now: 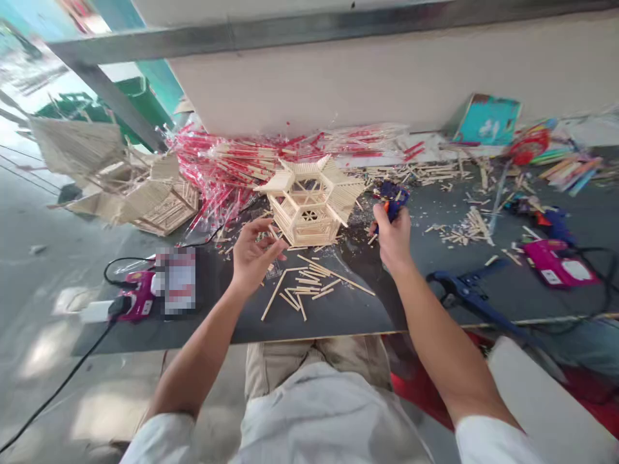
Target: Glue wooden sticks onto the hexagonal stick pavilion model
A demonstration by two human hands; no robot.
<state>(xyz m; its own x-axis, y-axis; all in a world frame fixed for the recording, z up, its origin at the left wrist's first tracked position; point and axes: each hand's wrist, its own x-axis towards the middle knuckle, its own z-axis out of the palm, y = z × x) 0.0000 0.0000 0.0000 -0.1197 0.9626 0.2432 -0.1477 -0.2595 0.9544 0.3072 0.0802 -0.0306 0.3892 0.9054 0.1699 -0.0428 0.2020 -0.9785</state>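
Note:
A small hexagonal pavilion model [309, 200] built of thin wooden sticks stands on the dark table [338, 309]. My left hand [254, 251] hovers just left of it, fingers curled in a pinch on a short wooden stick [273, 232]. My right hand [394, 235] is closed around a blue glue gun [394, 196], right of the model, its tip pointing towards the model. Several loose cut sticks [309, 283] lie on the table between my hands.
A pile of red-wrapped chopstick packets [242, 161] lies behind the model. Larger stick roof pieces [145, 193] sit at the left. A pink device [138, 293] with a black cable is front left, blue cutters [464, 293] front right, another pink device [556, 261] further right.

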